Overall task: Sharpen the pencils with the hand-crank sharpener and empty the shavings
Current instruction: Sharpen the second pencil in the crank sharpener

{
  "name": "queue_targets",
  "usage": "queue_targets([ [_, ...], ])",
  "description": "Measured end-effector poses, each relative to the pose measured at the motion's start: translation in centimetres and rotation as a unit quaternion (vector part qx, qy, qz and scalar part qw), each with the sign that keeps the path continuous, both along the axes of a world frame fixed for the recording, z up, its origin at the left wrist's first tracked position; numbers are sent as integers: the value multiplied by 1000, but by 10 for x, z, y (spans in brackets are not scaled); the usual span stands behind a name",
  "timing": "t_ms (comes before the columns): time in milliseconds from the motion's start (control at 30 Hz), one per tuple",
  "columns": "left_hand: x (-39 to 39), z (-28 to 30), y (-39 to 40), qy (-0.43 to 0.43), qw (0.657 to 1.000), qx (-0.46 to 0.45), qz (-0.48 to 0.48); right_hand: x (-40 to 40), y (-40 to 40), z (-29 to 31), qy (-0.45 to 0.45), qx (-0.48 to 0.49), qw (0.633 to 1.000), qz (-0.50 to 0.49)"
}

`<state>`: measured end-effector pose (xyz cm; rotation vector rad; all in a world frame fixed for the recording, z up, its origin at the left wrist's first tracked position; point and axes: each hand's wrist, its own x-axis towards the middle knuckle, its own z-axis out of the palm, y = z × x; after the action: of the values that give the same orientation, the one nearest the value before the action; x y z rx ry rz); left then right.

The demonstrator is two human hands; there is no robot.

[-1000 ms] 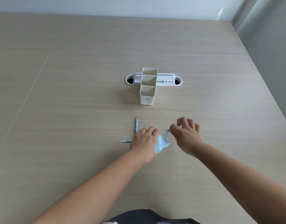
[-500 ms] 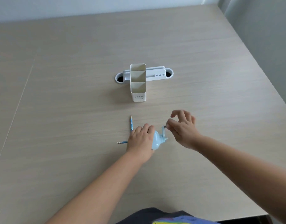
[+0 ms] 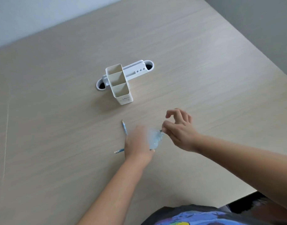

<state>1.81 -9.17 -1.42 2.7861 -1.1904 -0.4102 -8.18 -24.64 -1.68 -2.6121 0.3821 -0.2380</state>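
A light blue hand-crank sharpener (image 3: 155, 139) sits on the wooden table (image 3: 58, 127), blurred in this view. My left hand (image 3: 137, 143) covers its left side and grips it. My right hand (image 3: 178, 129) pinches the crank handle (image 3: 160, 131) with thumb and forefinger, the other fingers spread above. One blue pencil (image 3: 124, 127) lies just past my left hand, its sharp tip pointing away. The end of a second blue pencil (image 3: 119, 151) sticks out to the left from under my left hand.
A white three-compartment pencil holder (image 3: 123, 98) stands beyond the hands. Behind it lies a white cable-port cover (image 3: 139, 71) set in the table. The table's right edge (image 3: 253, 51) runs diagonally, with a grey wall beyond.
The camera has tilted, so the scene looks rotated. My right hand has moved the crank handle round while my left hand stayed on the sharpener.
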Motion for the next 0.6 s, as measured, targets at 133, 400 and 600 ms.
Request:
queue_targets([
  [133, 1, 0, -1, 1, 1000, -4, -13, 28, -12, -26, 92, -39, 995, -12],
  [400, -3, -5, 0, -21, 999, -22, 20, -39, 15, -6, 140, 2, 985, 98],
  [600, 1, -2, -3, -7, 1000, 3, -6, 33, -16, 3, 116, 32, 992, 49],
])
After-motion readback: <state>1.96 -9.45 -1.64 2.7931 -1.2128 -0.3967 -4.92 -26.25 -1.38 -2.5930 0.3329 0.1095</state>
